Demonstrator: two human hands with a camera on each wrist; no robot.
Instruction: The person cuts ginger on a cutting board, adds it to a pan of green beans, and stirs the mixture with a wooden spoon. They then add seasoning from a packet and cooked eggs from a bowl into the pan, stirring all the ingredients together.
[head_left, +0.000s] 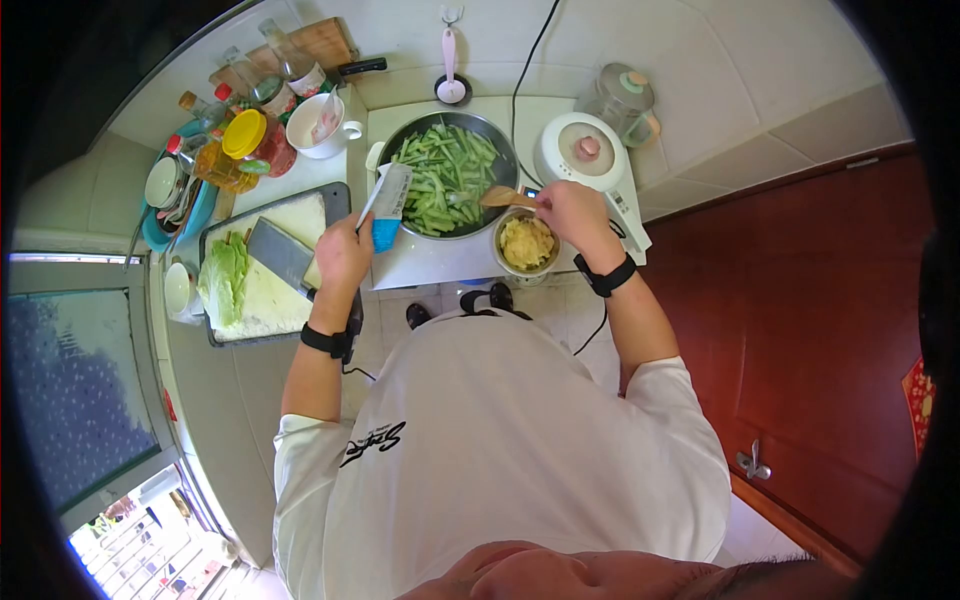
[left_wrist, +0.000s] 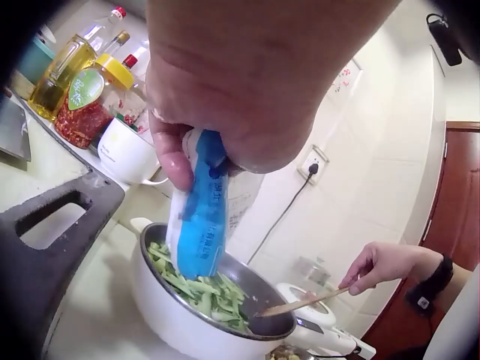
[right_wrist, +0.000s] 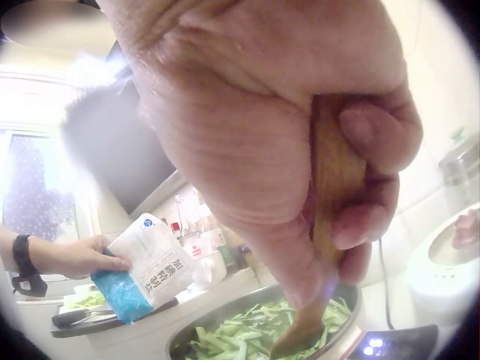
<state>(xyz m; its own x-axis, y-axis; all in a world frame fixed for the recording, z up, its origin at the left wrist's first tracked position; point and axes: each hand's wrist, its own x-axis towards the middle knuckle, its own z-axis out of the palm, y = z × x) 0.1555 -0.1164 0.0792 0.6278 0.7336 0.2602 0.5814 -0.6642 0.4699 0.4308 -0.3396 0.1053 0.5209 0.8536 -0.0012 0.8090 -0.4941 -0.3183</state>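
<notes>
A blue and white packet (head_left: 392,200) (left_wrist: 201,217) (right_wrist: 142,270) is gripped by the left hand (head_left: 343,255) (left_wrist: 232,82) (right_wrist: 75,257) at the left rim of the pan. The right hand (head_left: 582,215) (left_wrist: 386,266) (right_wrist: 277,135) holds a wooden spatula (head_left: 508,197) (left_wrist: 300,303) (right_wrist: 330,202), fingers curled round its handle. The spatula's blade rests among cut green vegetable strips (head_left: 445,175) (left_wrist: 210,296) (right_wrist: 240,330) inside the white pan (left_wrist: 172,307). Below the right hand stands a bowl of yellow food (head_left: 527,243).
Left of the pan, a cutting board (head_left: 325,215) carries a cleaver (head_left: 280,254) and a leafy vegetable (head_left: 225,278). Behind it stand a white cup (head_left: 318,130), a yellow-lidded jar (head_left: 262,145) and bottles. A white lidded appliance (head_left: 583,150) and a clear jug (head_left: 622,100) are at right.
</notes>
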